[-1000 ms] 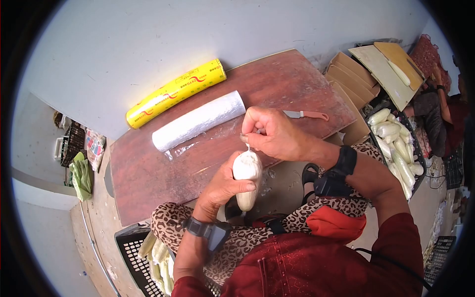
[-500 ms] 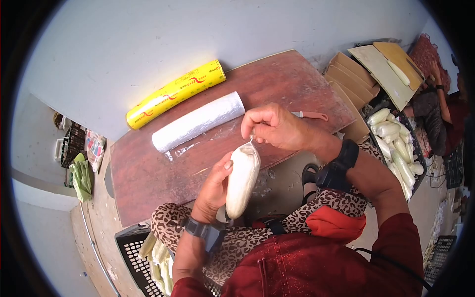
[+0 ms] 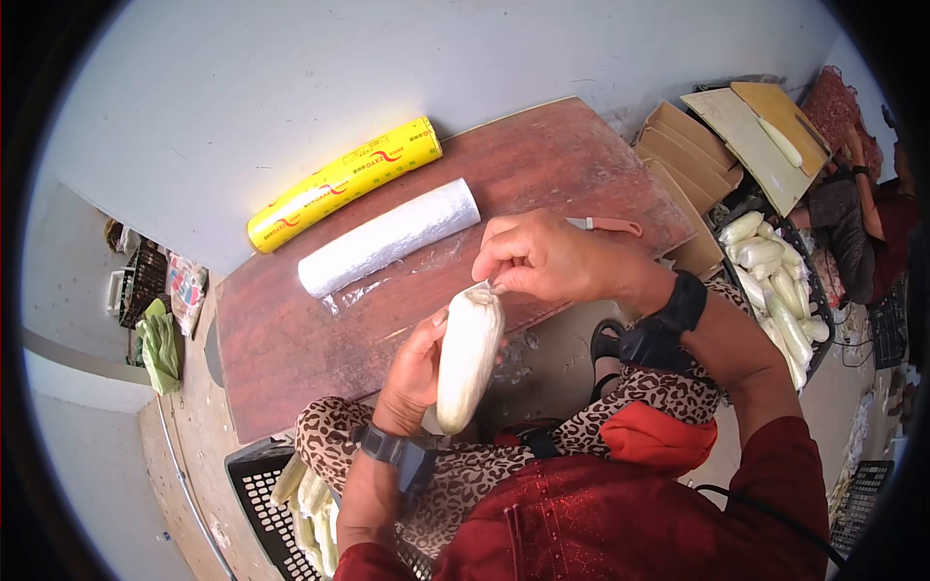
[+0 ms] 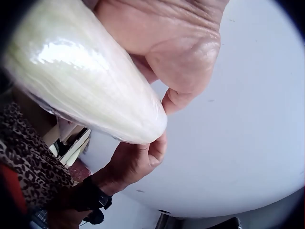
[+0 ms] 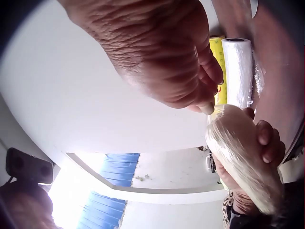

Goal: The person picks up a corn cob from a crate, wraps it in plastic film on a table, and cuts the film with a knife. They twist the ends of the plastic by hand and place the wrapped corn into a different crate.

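Observation:
A long, pale vegetable [image 3: 469,358] wrapped in clear cling film is held tilted over the person's lap. The left hand [image 3: 417,363] grips it from the side, fingers behind it and thumb near its upper part; in the right wrist view those fingers [image 5: 270,143] curl round it. At the upper end, the right hand [image 3: 547,257] pinches the gathered cling film between thumb and fingers. The left wrist view shows the glossy film lying tight over the vegetable [image 4: 90,71], with the right hand [image 4: 131,164] at its far end.
On the red-brown table [image 3: 581,145] lie a white film roll [image 3: 387,237], a yellow printed roll [image 3: 344,184] and a pink-handled knife [image 3: 615,226]. A crate of wrapped vegetables [image 3: 775,281] stands at right, another crate [image 3: 257,484] at lower left. Another person [image 3: 867,223] sits far right.
The vegetable has turned from end-on to showing its long side and moved slightly left. The twisted film tail, earlier pulled out from its end, is now drawn in close to the end.

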Motion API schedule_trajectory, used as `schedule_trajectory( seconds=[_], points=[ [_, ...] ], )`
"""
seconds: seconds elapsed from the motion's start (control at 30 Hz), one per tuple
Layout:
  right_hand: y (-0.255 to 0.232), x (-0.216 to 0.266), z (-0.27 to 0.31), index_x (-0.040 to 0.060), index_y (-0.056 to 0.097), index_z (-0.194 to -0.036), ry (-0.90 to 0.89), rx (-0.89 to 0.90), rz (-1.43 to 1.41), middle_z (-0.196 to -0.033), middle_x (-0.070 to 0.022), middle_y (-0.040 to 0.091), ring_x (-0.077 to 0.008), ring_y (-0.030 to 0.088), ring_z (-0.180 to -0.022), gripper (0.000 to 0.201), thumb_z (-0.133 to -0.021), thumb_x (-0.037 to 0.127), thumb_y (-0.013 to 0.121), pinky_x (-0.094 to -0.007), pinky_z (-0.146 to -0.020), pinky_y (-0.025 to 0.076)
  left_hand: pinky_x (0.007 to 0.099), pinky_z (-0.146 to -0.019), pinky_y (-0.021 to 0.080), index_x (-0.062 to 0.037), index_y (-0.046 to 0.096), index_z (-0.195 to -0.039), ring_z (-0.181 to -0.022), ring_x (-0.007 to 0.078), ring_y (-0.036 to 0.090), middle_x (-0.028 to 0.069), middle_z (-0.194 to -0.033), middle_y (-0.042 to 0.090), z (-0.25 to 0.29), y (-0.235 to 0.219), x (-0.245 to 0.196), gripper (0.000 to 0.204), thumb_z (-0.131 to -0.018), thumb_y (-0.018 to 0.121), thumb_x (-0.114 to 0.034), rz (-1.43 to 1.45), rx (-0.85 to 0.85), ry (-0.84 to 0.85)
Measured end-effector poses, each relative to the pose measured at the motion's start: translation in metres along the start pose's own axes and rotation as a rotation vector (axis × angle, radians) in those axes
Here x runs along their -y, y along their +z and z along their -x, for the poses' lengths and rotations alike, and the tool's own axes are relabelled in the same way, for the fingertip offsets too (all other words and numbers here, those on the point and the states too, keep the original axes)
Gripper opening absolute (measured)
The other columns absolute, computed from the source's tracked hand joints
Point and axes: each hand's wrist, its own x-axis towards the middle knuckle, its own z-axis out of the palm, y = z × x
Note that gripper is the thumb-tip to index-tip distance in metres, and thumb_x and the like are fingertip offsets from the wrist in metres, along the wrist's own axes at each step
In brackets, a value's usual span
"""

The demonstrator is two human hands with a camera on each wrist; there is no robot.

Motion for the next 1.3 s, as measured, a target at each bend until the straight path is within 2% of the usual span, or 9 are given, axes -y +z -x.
schedule_trajectory(
  seconds=[0.13, 0.23, 0.33, 0.53, 0.7, 0.83, 1.03, 1.2, 1.3],
  points=[
    [0.001, -0.005, 0.000, 0.0020, 0.066, -0.092, -0.112, 0.003, 0.115, -0.088, -0.0130, 0.061, -0.0309, 0.063, -0.082, 0.009, -0.085, 0.007, 0.064, -0.0383, -0.073, 0.050, 0.0458, -0.090, 0.054, 0.0016, 0.043, -0.136, -0.101, 0.0379, 0.064, 0.0286, -0.114, 0.062, -0.001, -0.008, 0.003, 0.060, -0.094, 0.049, -0.040, -0.024, -0.046, -0.025],
    [0.003, -0.009, 0.001, 0.0015, 0.062, -0.086, -0.161, -0.007, 0.209, -0.088, -0.0132, 0.057, -0.0335, 0.061, -0.080, 0.007, -0.088, 0.008, 0.059, -0.0413, -0.072, 0.049, 0.0431, -0.090, 0.053, 0.0010, 0.047, -0.135, -0.101, 0.0338, 0.065, 0.0233, -0.115, 0.064, -0.003, -0.014, 0.008, 0.057, -0.094, 0.054, -0.038, -0.015, -0.108, 0.008],
    [0.004, -0.010, 0.003, 0.0017, 0.057, -0.086, -0.108, 0.023, 0.315, -0.090, -0.0134, 0.055, -0.0341, 0.059, -0.081, 0.007, -0.090, 0.008, 0.056, -0.0426, -0.072, 0.048, 0.0310, -0.088, 0.052, 0.0003, 0.057, -0.125, -0.095, 0.0167, 0.065, 0.0093, -0.111, 0.067, -0.005, -0.012, 0.006, 0.043, -0.097, 0.057, -0.032, -0.128, -0.029, 0.048],
    [0.018, -0.011, 0.012, 0.0004, 0.054, -0.089, 0.041, 0.094, 0.419, -0.095, -0.0160, 0.053, -0.0349, 0.057, -0.087, 0.008, -0.091, 0.008, 0.055, -0.0432, -0.078, 0.046, 0.0277, -0.085, 0.051, -0.0019, 0.057, -0.125, -0.095, 0.0117, 0.062, 0.0042, -0.107, 0.066, -0.007, 0.002, 0.001, 0.046, -0.084, 0.076, -0.013, -0.360, -0.155, 0.019],
    [0.026, -0.007, 0.011, -0.0072, 0.059, -0.088, 0.234, 0.134, 0.344, -0.096, -0.0265, 0.060, -0.0418, 0.062, -0.093, 0.018, -0.084, 0.010, 0.059, -0.0478, -0.081, 0.049, 0.0262, -0.083, 0.050, -0.0031, 0.054, -0.116, -0.093, 0.0114, 0.060, 0.0039, -0.103, 0.064, -0.009, -0.001, 0.011, 0.051, -0.076, 0.083, -0.013, -0.828, -0.252, 0.258],
    [0.027, -0.012, 0.007, -0.0082, 0.061, -0.083, 0.189, 0.087, 0.322, -0.090, -0.0276, 0.061, -0.0419, 0.062, -0.089, 0.020, -0.084, 0.012, 0.058, -0.0471, -0.079, 0.049, 0.0270, -0.083, 0.049, -0.0035, 0.051, -0.114, -0.094, 0.0123, 0.060, 0.0061, -0.101, 0.064, -0.011, 0.008, 0.014, 0.055, -0.073, 0.085, -0.016, -0.956, -0.307, 0.360],
    [0.026, -0.004, 0.007, -0.0080, 0.060, -0.081, 0.075, 0.024, 0.358, -0.089, -0.0262, 0.060, -0.0390, 0.061, -0.086, 0.022, -0.086, 0.013, 0.056, -0.0461, -0.078, 0.049, 0.0275, -0.083, 0.049, -0.0043, 0.048, -0.116, -0.097, 0.0134, 0.060, 0.0079, -0.105, 0.063, -0.013, 0.011, 0.019, 0.058, -0.073, 0.085, -0.017, -0.992, -0.326, 0.466],
    [0.028, -0.002, 0.006, -0.0065, 0.059, -0.085, 0.142, -0.082, 0.205, -0.091, -0.0243, 0.058, -0.0361, 0.059, -0.089, 0.021, -0.090, 0.014, 0.055, -0.0443, -0.078, 0.048, 0.0291, -0.093, 0.045, -0.0040, 0.051, -0.120, -0.105, 0.0124, 0.056, 0.0059, -0.112, 0.062, -0.005, 0.019, 0.009, 0.038, -0.090, 0.070, -0.019, -0.627, -0.218, 0.379],
    [0.021, 0.002, 0.005, -0.0001, 0.052, -0.090, 0.219, -0.084, 0.083, -0.090, -0.0156, 0.056, -0.0275, 0.056, -0.087, 0.012, -0.094, 0.012, 0.052, -0.0389, -0.078, 0.045, 0.0299, -0.096, 0.045, -0.0035, 0.054, -0.122, -0.106, 0.0120, 0.058, 0.0046, -0.117, 0.063, -0.005, -0.001, 0.011, 0.034, -0.097, 0.061, -0.026, -0.514, -0.199, 0.373]
  ],
)
